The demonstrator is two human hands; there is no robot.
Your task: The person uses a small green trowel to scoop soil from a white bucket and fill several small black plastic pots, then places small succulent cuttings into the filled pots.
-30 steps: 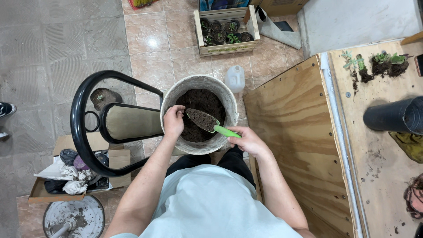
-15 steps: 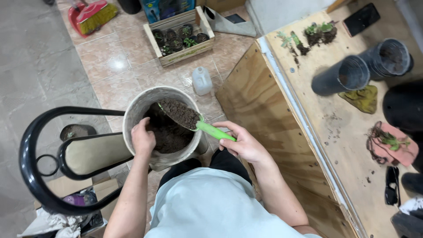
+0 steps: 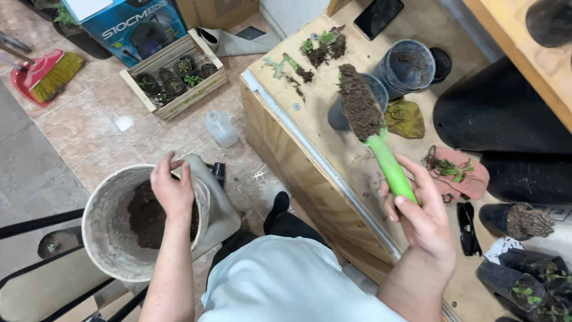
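Observation:
My right hand (image 3: 422, 217) grips the green handle of a trowel (image 3: 372, 134) heaped with dark soil, held above the wooden table (image 3: 310, 119) and pointing toward a dark plastic pot (image 3: 342, 110). A second dark pot (image 3: 408, 65) stands just behind it. My left hand (image 3: 173, 191) rests on the rim of a pale bucket (image 3: 107, 229) of soil that sits on a chair at the lower left. Uprooted seedlings (image 3: 313, 53) lie on the table's far side.
A wooden crate of small potted plants (image 3: 176, 80), a plastic bottle (image 3: 220, 128), a red-and-yellow brush (image 3: 44, 71) and a blue box (image 3: 128, 24) are on the tiled floor. Black pots and bags (image 3: 512, 119), a pink cloth (image 3: 459, 173) and glasses (image 3: 468, 229) crowd the table's right.
My right hand has lifted the loaded trowel out of the bucket and swung it right, over the table. My left hand stays on the bucket rim. The view has shifted right.

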